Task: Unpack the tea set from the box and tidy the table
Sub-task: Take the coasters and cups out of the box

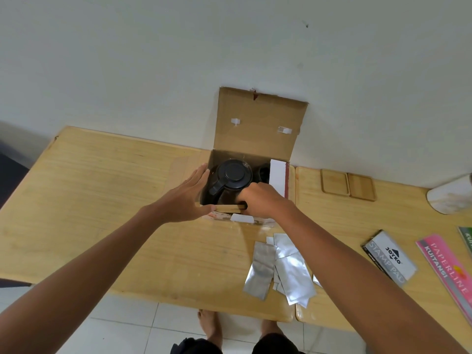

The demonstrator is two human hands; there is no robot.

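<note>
The teapot [231,181] sits in the open box [251,159] on the table [102,200]. Left hand [187,198] lies flat-fingered against the box's side; right hand [260,200] curls inside, grasp hidden. The pot looks breakable and heavy, best lifted by its handle.

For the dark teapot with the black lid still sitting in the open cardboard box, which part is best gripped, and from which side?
Probably the black handle of the dark teapot, reached from above: it juts toward the left hand, while the open cardboard box walls off every side, leaving only the top free. The right hand is curled at the near edge.
</note>
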